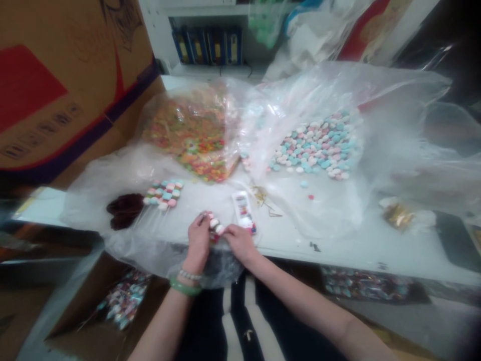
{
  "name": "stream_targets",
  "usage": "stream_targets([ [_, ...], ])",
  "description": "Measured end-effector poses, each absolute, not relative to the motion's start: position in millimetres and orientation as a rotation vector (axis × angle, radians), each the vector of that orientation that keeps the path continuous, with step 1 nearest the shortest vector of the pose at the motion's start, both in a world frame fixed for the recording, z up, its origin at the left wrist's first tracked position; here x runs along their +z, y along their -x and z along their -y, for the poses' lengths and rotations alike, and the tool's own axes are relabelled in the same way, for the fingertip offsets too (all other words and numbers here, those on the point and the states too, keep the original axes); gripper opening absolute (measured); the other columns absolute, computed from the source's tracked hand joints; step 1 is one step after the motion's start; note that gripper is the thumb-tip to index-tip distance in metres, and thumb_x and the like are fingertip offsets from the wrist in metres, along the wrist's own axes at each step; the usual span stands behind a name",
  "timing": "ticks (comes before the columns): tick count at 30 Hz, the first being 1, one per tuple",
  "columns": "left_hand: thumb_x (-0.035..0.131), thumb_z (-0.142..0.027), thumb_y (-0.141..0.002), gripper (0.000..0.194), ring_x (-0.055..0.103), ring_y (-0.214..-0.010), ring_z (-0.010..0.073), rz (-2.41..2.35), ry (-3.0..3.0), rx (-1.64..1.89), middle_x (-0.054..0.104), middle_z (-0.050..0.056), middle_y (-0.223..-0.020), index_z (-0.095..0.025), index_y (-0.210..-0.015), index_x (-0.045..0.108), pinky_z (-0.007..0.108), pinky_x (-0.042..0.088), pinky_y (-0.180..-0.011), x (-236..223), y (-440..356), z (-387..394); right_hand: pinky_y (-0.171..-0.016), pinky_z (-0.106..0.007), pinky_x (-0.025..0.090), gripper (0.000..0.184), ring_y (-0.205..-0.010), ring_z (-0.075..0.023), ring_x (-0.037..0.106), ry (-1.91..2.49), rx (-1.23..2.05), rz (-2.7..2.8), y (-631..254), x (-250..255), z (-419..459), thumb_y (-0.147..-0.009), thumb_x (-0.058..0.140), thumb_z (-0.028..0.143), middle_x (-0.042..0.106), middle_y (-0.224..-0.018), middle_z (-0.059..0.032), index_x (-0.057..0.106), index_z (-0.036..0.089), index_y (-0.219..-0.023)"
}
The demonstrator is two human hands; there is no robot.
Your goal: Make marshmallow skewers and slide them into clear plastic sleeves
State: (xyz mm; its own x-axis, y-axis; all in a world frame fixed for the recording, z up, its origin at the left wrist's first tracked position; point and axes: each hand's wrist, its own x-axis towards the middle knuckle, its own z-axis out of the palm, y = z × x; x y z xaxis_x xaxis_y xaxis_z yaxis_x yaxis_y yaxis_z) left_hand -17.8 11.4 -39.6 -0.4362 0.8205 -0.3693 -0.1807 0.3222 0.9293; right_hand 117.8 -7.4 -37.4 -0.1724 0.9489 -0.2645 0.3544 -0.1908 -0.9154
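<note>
Two hands working close together: left hand (pixel 198 239) and right hand (pixel 240 243), fingertips pinching a pastel candy cluster (pixel 215 228). White table (pixel 356 255) edge just below; plastic sheet (pixel 86 213) spreads left.

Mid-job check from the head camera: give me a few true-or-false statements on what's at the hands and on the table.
1. The left hand and right hand both hold a cluster of white and pink candies. True.
2. The green bangle is on the right wrist. False: it is on the left wrist.
3. The pastel candies lie in a metal tray. False: they lie on clear plastic sheeting.
4. A clear plastic bag holds multicoloured pieces. True.
</note>
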Motion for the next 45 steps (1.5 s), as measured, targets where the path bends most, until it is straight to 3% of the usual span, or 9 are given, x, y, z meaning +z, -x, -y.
stream_targets([
  [6,0.071,-0.026,-0.079,0.026,0.068,-0.076,0.0202,-1.227,-0.209,1.321,0.067,0.005,-0.095,-0.022,-0.105,0.065,0.030,0.055,-0.060,-2,45,-16,-0.045,-0.022,0.023,0.009,-0.044,-0.0084,0.033,1.338,1.749,0.844,-133,-23,4,-0.068,0.060,0.026,0.042,-0.051,0.0083,0.061,0.020,-0.075],
  [9,0.058,-0.023,-0.090,0.008,0.067,-0.069,0.0173,-1.225,-0.026,1.394,0.066,0.004,-0.086,-0.019,-0.093,0.064,0.029,0.056,-0.057,18,48,-17,-0.042,-0.021,0.015,0.021,-0.042,-0.0056,0.028,1.182,1.777,0.693,-129,-11,2,-0.063,0.066,0.033,0.040,-0.052,0.0096,0.056,0.019,-0.075],
  [14,0.047,-0.028,-0.097,0.024,0.064,-0.066,0.0156,-1.117,0.016,1.400,0.064,0.005,-0.075,-0.015,-0.084,0.064,0.029,0.057,-0.060,34,31,-8,-0.039,-0.021,0.009,0.034,-0.039,-0.0036,0.021,1.123,1.792,0.604,-112,3,5,-0.059,0.074,0.034,0.034,-0.049,0.0127,0.046,0.022,-0.072],
  [20,0.055,-0.033,-0.092,0.024,0.064,-0.082,0.0166,-1.105,-0.149,1.450,0.065,0.008,-0.089,-0.013,-0.093,0.068,0.027,0.055,-0.072,30,10,5,-0.039,-0.019,0.019,0.037,-0.042,-0.0031,0.034,1.046,1.758,0.694,-101,13,15,-0.059,0.078,0.033,0.051,-0.067,0.0083,0.050,0.020,-0.080],
  [26,0.064,-0.041,-0.084,0.031,0.062,-0.085,0.0168,-1.138,-0.228,1.402,0.064,0.008,-0.095,-0.014,-0.100,0.068,0.027,0.053,-0.073,24,7,10,-0.040,-0.021,0.020,0.037,-0.045,-0.0044,0.032,1.091,1.718,0.725,-104,20,17,-0.062,0.076,0.039,0.049,-0.070,0.0076,0.052,0.021,-0.084],
  [32,0.061,-0.043,-0.087,0.033,0.063,-0.079,0.0168,-1.205,-0.227,1.370,0.065,0.008,-0.092,-0.015,-0.104,0.068,0.027,0.052,-0.067,23,8,11,-0.056,-0.023,0.035,0.024,-0.063,-0.0107,0.044,1.127,1.559,0.937,-103,25,15,-0.059,0.074,0.029,0.054,-0.070,0.0042,0.058,0.019,-0.073],
  [38,0.049,-0.044,-0.094,0.037,0.066,-0.083,0.0197,-1.197,-0.164,1.198,0.069,0.011,-0.102,-0.013,-0.095,0.070,0.029,0.053,-0.063,29,13,14,-0.044,-0.023,0.019,0.019,-0.045,-0.0064,0.027,1.219,1.670,0.666,-103,5,9,-0.058,0.066,0.032,0.040,-0.050,0.0080,0.056,0.018,-0.066],
  [41,0.066,-0.035,-0.083,0.024,0.065,-0.077,0.0178,-1.191,-0.190,1.207,0.071,0.009,-0.093,-0.013,-0.091,0.071,0.027,0.052,-0.062,23,13,15,-0.041,-0.023,0.010,0.025,-0.040,-0.0045,0.019,1.215,1.775,0.575,-103,1,7,-0.055,0.068,0.033,0.038,-0.048,0.0101,0.056,0.018,-0.071],
  [45,0.078,-0.013,-0.064,0.015,0.062,-0.069,0.0127,-1.297,-0.191,1.355,0.069,0.003,-0.075,-0.012,-0.074,0.067,0.022,0.050,-0.063,14,6,14,-0.043,-0.021,0.022,0.025,-0.045,-0.0059,0.031,1.203,1.730,0.638,-103,5,6,-0.053,0.070,0.028,0.045,-0.054,0.0084,0.053,0.019,-0.069],
])
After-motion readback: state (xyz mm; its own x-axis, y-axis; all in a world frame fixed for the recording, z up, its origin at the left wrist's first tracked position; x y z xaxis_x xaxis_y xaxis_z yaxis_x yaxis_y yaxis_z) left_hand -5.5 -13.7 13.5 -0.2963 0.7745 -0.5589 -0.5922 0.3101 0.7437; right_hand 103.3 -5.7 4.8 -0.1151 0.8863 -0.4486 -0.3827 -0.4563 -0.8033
